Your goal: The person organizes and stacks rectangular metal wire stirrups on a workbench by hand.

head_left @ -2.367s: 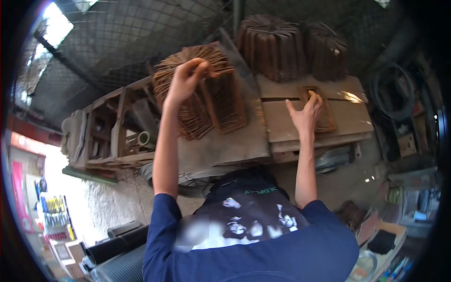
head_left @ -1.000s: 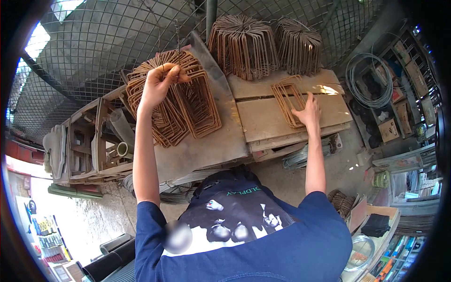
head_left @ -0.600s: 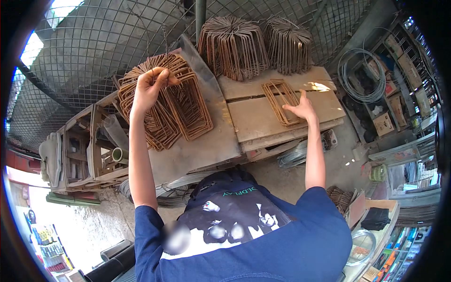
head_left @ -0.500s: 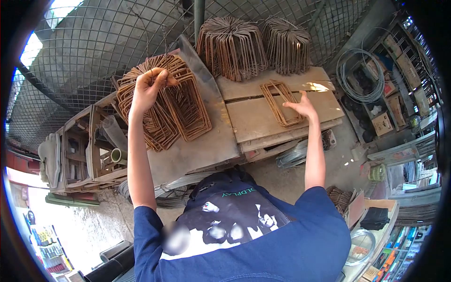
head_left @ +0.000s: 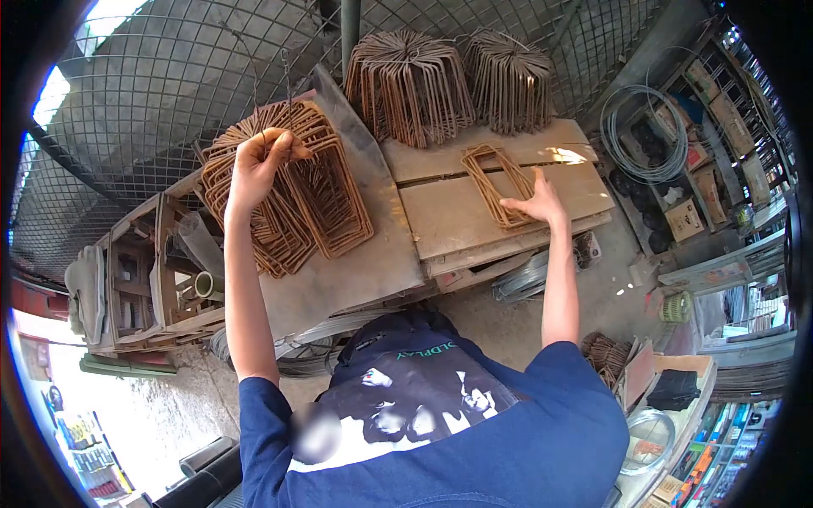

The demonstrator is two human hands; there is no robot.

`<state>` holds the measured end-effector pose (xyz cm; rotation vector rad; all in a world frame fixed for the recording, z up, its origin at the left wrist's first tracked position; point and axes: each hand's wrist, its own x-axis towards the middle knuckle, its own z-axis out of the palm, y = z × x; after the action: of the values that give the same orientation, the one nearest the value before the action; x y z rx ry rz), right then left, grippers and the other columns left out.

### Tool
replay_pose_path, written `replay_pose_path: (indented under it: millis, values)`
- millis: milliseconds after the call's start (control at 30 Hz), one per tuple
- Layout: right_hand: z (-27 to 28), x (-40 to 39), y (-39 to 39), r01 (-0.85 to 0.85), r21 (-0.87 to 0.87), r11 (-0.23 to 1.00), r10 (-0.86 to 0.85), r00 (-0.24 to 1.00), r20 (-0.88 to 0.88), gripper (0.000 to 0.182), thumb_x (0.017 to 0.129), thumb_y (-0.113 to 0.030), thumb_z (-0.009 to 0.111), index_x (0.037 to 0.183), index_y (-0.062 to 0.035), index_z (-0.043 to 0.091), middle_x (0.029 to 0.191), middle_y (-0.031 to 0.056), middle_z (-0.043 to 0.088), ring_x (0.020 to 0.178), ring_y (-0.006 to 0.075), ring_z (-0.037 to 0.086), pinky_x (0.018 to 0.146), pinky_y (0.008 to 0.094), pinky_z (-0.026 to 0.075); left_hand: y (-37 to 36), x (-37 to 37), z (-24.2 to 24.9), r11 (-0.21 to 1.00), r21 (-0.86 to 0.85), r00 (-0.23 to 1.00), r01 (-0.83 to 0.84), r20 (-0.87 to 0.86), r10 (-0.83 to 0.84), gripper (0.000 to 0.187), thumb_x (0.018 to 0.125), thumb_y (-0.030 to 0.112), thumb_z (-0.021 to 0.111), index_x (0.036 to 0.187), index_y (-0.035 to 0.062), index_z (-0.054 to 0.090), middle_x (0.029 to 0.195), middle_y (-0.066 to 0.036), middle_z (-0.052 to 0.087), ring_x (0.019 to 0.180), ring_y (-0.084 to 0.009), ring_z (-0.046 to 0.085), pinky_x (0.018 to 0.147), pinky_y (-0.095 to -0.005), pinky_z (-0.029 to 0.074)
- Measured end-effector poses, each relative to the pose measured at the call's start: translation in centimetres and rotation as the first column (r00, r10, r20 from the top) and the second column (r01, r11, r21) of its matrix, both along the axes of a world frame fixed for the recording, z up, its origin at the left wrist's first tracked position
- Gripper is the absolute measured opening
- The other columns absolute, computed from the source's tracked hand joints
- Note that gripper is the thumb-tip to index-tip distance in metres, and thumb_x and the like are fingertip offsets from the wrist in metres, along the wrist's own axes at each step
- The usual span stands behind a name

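My left hand [head_left: 260, 168] is closed at the upper edge of a hanging bundle of rusty rebar stirrups [head_left: 343, 207], thumb and fingers pinched on a stirrup's top bar. A thin wire or chain rises behind that hand. On the wooden board [head_left: 440, 216] to the right lies a small stack of rectangular stirrups [head_left: 483, 190], slightly fanned out. My right hand [head_left: 540, 203] is at the right side of this stack, thumb and fingers apart, with the thumb reaching over the frames' near part.
Two large bundles of stirrups [head_left: 409, 89] stand at the board's back, against the wire mesh fence [head_left: 178, 76]. Coiled wire [head_left: 648, 135] hangs at the right by the shelves. A wooden crate frame [head_left: 140, 279] stands left. More wire coils [head_left: 521, 279] lie under the board.
My right hand has come down and slightly left, its thumb now lower over the small stirrup stack. The left hand keeps its grip. The whole view has shifted a little.
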<state>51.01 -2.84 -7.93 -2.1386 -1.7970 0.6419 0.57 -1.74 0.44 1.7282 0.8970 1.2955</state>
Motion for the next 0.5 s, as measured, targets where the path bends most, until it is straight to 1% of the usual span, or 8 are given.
replay_pose_path:
  millis: [100,167,200,233,300,333,433,500]
  values:
    - [1.0,-0.7,-0.1,0.028,0.09,0.996,-0.036,0.995,0.092,0.119,0.058,-0.061,0.081,0.143,0.0024,0.026,0.136,0.0333,0.041,0.127,0.0408,0.043,0.105,0.0452,0.039,0.3,-0.1,-0.2,1.0,-0.003,1.0,0.002,0.004,-0.002,0.024,0.099,0.02,0.051,0.099,-0.0025,0.06,0.087,-0.007,0.068,0.083,-0.0142,0.067,0.076,-0.0262,0.053]
    - [1.3,-0.8,0.4,0.132,0.165,0.977,-0.117,0.988,-0.098,0.1,0.065,-0.052,0.081,0.137,0.0015,0.037,0.122,0.0312,0.054,0.116,0.0395,0.053,0.098,0.0447,0.044,0.2,0.1,-0.2,1.0,-0.012,1.0,0.005,0.016,-0.005,0.024,0.099,0.02,0.051,0.099,-0.0021,0.06,0.088,-0.006,0.068,0.082,-0.0136,0.066,0.076,-0.0256,0.052]
    - [1.8,-0.8,0.6,0.153,0.199,0.968,-0.139,0.987,-0.079,0.084,0.069,-0.044,0.081,0.128,0.0043,0.046,0.113,0.0303,0.06,0.109,0.0384,0.059,0.091,0.0435,0.049,0.0,0.3,0.2,1.0,-0.004,1.0,-0.021,-0.011,0.021,0.024,0.099,0.02,0.051,0.098,-0.0017,0.061,0.087,-0.006,0.068,0.081,-0.0126,0.066,0.074,-0.0244,0.051]
    - [1.0,0.0,1.1,0.157,0.196,0.968,-0.144,0.986,-0.08,0.084,0.069,-0.044,0.081,0.128,0.0043,0.046,0.113,0.0303,0.06,0.109,0.0384,0.059,0.091,0.0435,0.049,-0.2,0.4,0.3,0.999,0.005,0.998,-0.045,-0.038,0.046,0.024,0.099,0.02,0.051,0.098,-0.0013,0.061,0.087,-0.006,0.068,0.08,-0.0117,0.066,0.073,-0.0231,0.05]
    - [-1.8,2.6,2.9,0.024,0.33,0.944,-0.087,0.98,0.177,0.068,0.071,-0.037,0.079,0.118,0.006,0.056,0.101,0.0274,0.065,0.098,0.0355,0.065,0.084,0.0431,0.051,0.0,0.4,0.3,1.0,-0.008,1.0,-0.014,-0.004,0.014,0.024,0.098,0.016,0.051,0.099,-0.0069,0.06,0.087,-0.008,0.067,0.083,-0.0149,0.066,0.08,-0.0278,0.054]
    - [-2.3,3.0,3.7,0.106,0.234,0.966,-0.119,0.992,0.042,0.044,0.07,-0.016,0.079,0.107,0.002,0.065,0.086,0.0195,0.07,0.08,0.0299,0.069,0.073,0.0376,0.053,-0.1,0.3,0.3,1.0,0.002,1.0,-0.013,-0.015,0.013,0.024,0.098,0.016,0.051,0.099,-0.0068,0.06,0.087,-0.008,0.067,0.083,-0.0149,0.066,0.08,-0.0279,0.054]
    - [-1.7,2.4,3.8,0.103,0.258,0.961,-0.148,0.976,0.16,0.022,0.075,-0.018,0.071,0.093,-0.0051,0.071,0.083,0.0201,0.068,0.085,0.0353,0.066,0.079,0.0407,0.053,-0.1,0.0,0.2,1.0,0.013,1.0,-0.023,-0.016,0.023,0.023,0.099,0.015,0.051,0.098,-0.0065,0.06,0.087,-0.008,0.067,0.083,-0.015,0.066,0.08,-0.0286,0.054]
    - [-0.7,0.9,3.1,0.079,0.372,0.925,-0.146,0.977,0.156,0.014,0.078,-0.011,0.066,0.089,-0.0072,0.072,0.086,0.0198,0.068,0.084,0.0366,0.066,0.075,0.0399,0.053,-0.2,0.1,0.2,0.999,-0.004,0.999,-0.043,-0.011,0.043,0.023,0.098,0.015,0.051,0.098,-0.0064,0.06,0.087,-0.008,0.066,0.083,-0.0151,0.066,0.08,-0.0285,0.054]
